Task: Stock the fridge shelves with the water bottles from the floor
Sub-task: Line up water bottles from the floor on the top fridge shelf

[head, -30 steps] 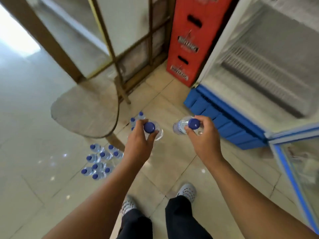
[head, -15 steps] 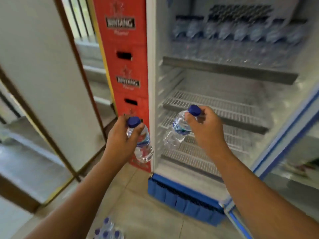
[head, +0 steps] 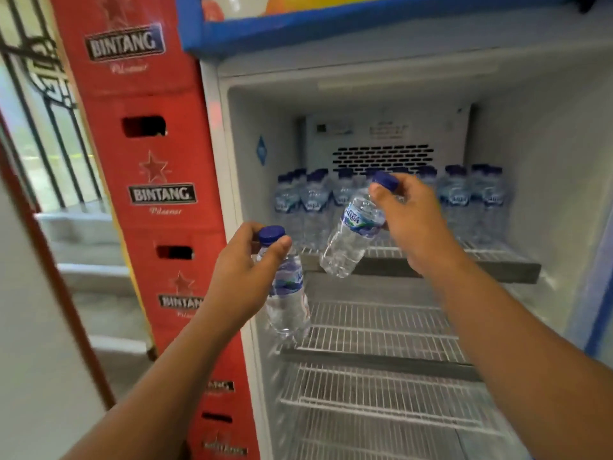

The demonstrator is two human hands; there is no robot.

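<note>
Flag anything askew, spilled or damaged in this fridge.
Nothing stands out. The stocked bottles stand upright at the back of the top shelf, and no spill shows. Only the right bottle tilts, since the right hand holds it by the neck; the left hand holds the left bottle nearly upright.

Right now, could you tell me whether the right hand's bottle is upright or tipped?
Tipped: the right hand holds its bottle slanted, blue cap upper right, base lower left.

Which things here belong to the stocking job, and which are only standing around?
Job: left hand, left-hand bottle, right hand, right-hand bottle, shelved bottles, top shelf, lower shelves, fridge.

Just around: red crates, white panel.
</note>
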